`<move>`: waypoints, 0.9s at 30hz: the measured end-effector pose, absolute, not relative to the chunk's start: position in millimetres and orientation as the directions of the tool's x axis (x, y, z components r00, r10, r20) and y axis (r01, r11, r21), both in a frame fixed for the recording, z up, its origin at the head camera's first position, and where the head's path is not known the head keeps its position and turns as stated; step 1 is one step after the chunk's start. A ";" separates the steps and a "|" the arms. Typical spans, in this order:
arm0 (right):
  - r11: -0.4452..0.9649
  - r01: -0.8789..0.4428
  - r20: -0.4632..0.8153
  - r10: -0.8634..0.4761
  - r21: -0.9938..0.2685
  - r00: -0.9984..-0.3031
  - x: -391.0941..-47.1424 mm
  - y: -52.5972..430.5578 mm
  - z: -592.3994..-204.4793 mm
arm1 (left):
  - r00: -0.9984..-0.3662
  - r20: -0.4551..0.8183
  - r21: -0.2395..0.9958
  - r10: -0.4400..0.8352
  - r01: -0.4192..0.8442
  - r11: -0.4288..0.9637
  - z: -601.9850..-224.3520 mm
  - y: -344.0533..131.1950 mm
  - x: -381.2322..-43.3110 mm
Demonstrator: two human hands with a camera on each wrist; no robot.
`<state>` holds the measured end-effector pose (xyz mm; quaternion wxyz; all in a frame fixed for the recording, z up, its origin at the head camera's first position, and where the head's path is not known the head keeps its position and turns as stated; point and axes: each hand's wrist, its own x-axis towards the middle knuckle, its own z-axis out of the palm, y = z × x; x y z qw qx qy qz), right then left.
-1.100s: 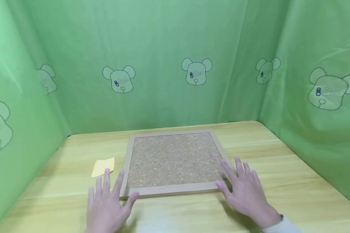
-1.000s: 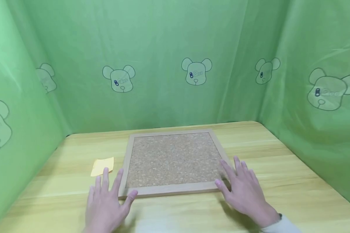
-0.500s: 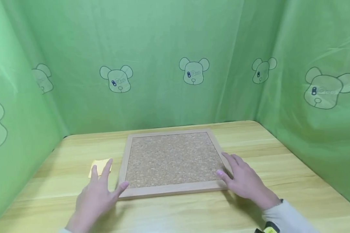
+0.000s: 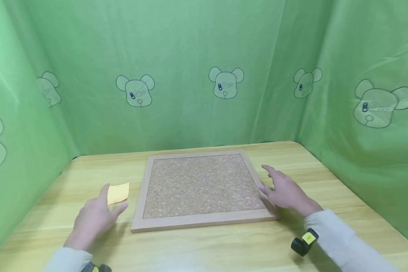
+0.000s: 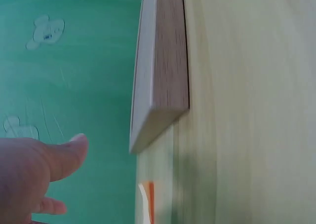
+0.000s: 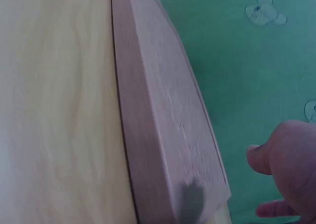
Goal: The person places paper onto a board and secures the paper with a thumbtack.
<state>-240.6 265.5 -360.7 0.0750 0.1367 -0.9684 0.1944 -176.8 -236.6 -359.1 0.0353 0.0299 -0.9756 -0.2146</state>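
Note:
A cork board [image 4: 204, 185] with a light wooden frame [image 4: 207, 219] lies flat on the table. To its left is a small yellow-orange paper note [image 4: 118, 193], one edge slightly raised. My left hand [image 4: 93, 219] hovers beside the note, index finger and thumb spread apart around its left side, holding nothing. In the left wrist view, the left thumb [image 5: 66, 157] shows apart from the frame corner [image 5: 158, 115]. My right hand [image 4: 285, 192] is at the board's right edge, fingers loosely bent, thumb over the frame. The right wrist view shows the right thumb [image 6: 261, 157] above the frame's side [image 6: 168, 105].
The pale wood-grain table [image 4: 204, 249] is enclosed by green curtains [image 4: 183, 121] printed with bear heads, at the back and both sides. Black wrist devices with yellow labels [image 4: 308, 238] sit on both sleeves.
The left hand has moved left from the board's near left corner to the note, fingers drawing in. The right hand has shifted slightly forward and right along the board's edge.

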 end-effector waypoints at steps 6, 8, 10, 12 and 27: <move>0.887 -0.291 0.158 -0.249 -0.360 -0.955 -256.5 278.5 -360.2 | -0.998 0.003 0.448 -0.057 -0.050 0.893 -364.9 -255.2 -190.5; 0.889 -0.277 0.129 -0.246 -0.366 -0.961 -260.7 281.3 -361.0 | -0.998 -0.033 0.443 -0.050 -0.060 0.895 -365.8 -261.0 -197.5; 0.891 -0.263 0.097 -0.245 -0.369 -0.965 -264.9 283.6 -363.1 | -0.997 -0.070 0.435 -0.044 -0.070 0.898 -365.6 -266.6 -204.8; 0.898 -0.254 0.066 -0.247 -0.360 -0.967 -269.7 285.3 -366.4 | -0.994 -0.100 0.429 -0.034 -0.074 0.901 -365.6 -271.7 -210.8; 0.921 -0.309 0.066 -0.303 -0.237 -0.951 -295.7 287.3 -381.4 | -0.997 -0.072 0.400 0.022 -0.008 0.917 -372.4 -284.9 -235.0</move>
